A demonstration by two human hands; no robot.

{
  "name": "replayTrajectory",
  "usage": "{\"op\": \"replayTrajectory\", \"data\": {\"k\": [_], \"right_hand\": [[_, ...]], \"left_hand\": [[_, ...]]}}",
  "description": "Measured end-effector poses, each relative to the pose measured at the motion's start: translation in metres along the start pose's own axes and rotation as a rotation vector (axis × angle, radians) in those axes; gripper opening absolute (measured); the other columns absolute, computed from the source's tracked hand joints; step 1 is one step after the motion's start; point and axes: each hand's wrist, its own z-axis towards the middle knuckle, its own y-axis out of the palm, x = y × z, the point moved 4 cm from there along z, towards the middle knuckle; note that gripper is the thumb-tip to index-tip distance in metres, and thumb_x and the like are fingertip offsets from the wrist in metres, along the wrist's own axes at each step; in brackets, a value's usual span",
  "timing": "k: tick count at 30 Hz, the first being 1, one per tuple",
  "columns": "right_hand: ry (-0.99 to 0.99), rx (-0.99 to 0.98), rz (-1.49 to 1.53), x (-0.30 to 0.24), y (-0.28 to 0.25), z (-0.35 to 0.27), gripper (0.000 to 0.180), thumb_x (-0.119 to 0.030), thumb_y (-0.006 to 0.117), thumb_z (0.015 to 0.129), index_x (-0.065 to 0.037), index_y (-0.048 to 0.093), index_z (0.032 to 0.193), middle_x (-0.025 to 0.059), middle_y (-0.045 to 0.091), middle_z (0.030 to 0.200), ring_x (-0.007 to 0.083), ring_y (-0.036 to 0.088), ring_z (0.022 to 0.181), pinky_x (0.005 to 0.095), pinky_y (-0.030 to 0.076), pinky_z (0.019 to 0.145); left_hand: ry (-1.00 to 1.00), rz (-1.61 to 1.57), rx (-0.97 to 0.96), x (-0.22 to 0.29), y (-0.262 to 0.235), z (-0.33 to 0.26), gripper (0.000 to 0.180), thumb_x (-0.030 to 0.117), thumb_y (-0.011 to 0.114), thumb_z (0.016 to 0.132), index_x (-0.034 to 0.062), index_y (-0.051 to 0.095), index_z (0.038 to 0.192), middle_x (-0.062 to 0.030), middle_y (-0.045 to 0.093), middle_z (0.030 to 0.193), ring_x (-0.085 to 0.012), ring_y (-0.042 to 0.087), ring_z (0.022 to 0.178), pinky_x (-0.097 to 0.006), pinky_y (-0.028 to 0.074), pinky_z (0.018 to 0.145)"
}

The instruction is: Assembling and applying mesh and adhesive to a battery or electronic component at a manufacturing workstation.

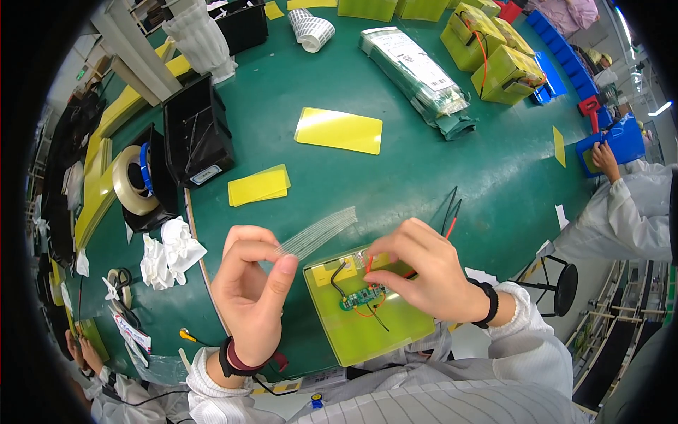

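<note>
A short strip of clear, ribbed filament tape (319, 233) is pinched between the thumb and forefinger of my left hand (251, 293), its free end pointing up and right. In front of me lies a yellow-green battery pack (385, 336). A small green circuit board (361, 298) sits on it, with black and red leads around it. My right hand (438, 275) is over the pack's upper edge, its bent thumb and forefinger closed about a red wire (369, 264). Those fingers partly hide the wire and the board's right end. Beyond this hand, black and red lead ends stick up.
Yellow sheets (339, 131) lie ahead on the green table (268, 85). At left are black bins (198, 134), tape rolls (134, 180) and crumpled white paper (171, 256). A wrapped package (417, 78) and battery packs (505, 71) stand far right. A co-worker's hand (605, 160) holds a blue box.
</note>
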Motion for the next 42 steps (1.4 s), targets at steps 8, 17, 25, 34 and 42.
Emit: {"op": "replayTrajectory", "data": {"k": [8,17,25,34,42], "right_hand": [[-0.26,-0.02,-0.176,-0.007,-0.001,-0.009,0.034,-0.008,0.086,0.069,-0.006,0.076,0.101,0.0027,0.058,0.079,0.0192,0.054,0.066,0.0321,0.042,0.056],[-0.261,-0.122,-0.231,-0.01,-0.008,-0.009,0.029,-0.01,0.079,0.076,-0.003,0.073,0.104,0.0033,0.053,0.078,0.0193,0.053,0.07,0.0325,0.044,0.06],[0.255,-0.016,0.228,0.029,-0.035,0.007,0.022,-0.008,0.079,0.083,-0.004,0.071,0.103,0.004,0.06,0.08,0.0136,0.052,0.067,0.029,0.043,0.059],[0.284,-0.2,0.505,0.048,-0.015,0.011,0.012,-0.004,0.076,0.086,-0.003,0.069,0.096,0.0026,0.061,0.086,0.0093,0.057,0.075,0.024,0.043,0.062],[0.301,-0.238,0.541,0.042,-0.014,0.02,0.011,-0.009,0.074,0.089,-0.002,0.065,0.088,0.0036,0.056,0.081,0.0128,0.054,0.069,0.0274,0.043,0.062]], "left_hand": [[-0.081,-0.073,0.008,-0.005,0.002,0.0,0.012,-0.002,0.074,0.085,0.0009,0.063,0.09,-0.007,0.056,0.1,-0.0156,0.051,0.091,-0.027,0.04,0.083],[-0.192,-0.073,-0.047,-0.013,0.012,-0.004,0.012,-0.002,0.075,0.085,0.0003,0.063,0.09,-0.0073,0.058,0.099,-0.0155,0.051,0.091,-0.028,0.04,0.082],[-0.284,-0.138,-0.09,-0.022,0.017,-0.011,0.011,-0.002,0.075,0.084,0.0003,0.066,0.09,-0.0077,0.058,0.1,-0.0158,0.052,0.092,-0.028,0.04,0.082],[-0.379,-0.094,-0.147,-0.029,0.021,-0.012,0.015,-0.006,0.078,0.08,0.0015,0.067,0.087,-0.0069,0.057,0.099,-0.0154,0.052,0.092,-0.028,0.041,0.083],[-0.243,0.3,-0.226,-0.025,0.018,-0.009,0.023,0.004,0.085,0.073,0.0058,0.063,0.076,-0.0068,0.054,0.093,-0.0206,0.049,0.088,-0.033,0.038,0.079]]}}
